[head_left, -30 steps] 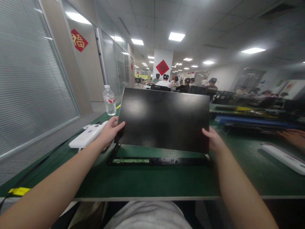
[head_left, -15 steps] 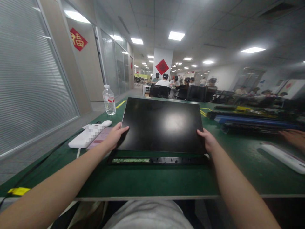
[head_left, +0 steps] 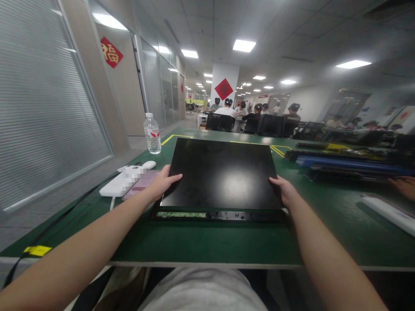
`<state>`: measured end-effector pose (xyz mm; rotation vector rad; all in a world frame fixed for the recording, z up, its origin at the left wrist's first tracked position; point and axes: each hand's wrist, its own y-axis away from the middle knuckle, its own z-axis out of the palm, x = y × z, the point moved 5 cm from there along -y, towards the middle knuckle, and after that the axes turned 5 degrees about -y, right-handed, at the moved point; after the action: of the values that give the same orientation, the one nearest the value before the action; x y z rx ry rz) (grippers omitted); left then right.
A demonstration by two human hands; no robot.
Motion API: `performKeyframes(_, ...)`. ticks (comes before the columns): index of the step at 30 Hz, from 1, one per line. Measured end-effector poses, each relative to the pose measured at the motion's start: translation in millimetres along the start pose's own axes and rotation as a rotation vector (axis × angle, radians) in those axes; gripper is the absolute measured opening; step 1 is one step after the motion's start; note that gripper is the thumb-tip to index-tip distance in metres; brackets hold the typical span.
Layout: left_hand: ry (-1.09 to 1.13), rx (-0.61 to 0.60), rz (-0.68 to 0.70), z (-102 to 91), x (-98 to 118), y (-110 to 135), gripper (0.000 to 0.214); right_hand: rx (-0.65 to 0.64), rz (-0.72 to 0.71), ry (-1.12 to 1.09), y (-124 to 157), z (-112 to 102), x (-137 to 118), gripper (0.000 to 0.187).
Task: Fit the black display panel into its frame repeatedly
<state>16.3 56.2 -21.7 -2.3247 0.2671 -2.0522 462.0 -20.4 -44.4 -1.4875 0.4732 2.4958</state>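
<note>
A black flat display panel (head_left: 223, 172) is held between my two hands above the green table, its glossy face toward me and its far edge tilted up. My left hand (head_left: 164, 181) grips the left edge, thumb on the face and fingers hidden behind. At the right edge, my right hand (head_left: 283, 189) holds on the same way. Just below the panel's near edge shows a strip of a black frame (head_left: 243, 216) with a green circuit board (head_left: 181, 214) along its left part. The panel covers whatever lies beneath it.
To the left are a water bottle (head_left: 152, 134), a white power bank (head_left: 121, 181), a pinkish flat item (head_left: 142, 183) and a white mouse (head_left: 149, 165). On the right, long black and blue parts (head_left: 343, 163), a white device (head_left: 389, 214) and another person's hand (head_left: 403, 185) appear.
The panel's far edge has come down, uncovering more of the table behind it. Its near edge now sits closer to the circuit board strip. Both hands keep their hold.
</note>
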Motion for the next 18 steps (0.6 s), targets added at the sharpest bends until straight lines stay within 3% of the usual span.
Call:
performKeyframes(6,0.042,0.002,-0.020,-2.0,-4.2,-2.2,0.050,0.065,-0.019,0.095,2.9,1.1,-3.3,0.028)
performKeyframes(11,0.075,0.010,-0.122,-0.9,-4.6,-0.3,0.050,0.094,0.085,0.216,3.7,-1.8,1.6,0.022)
performKeyframes(18,0.045,0.012,-0.141,-1.2,-4.5,0.0,0.044,0.165,0.140,0.264,4.5,-4.5,3.7,0.016)
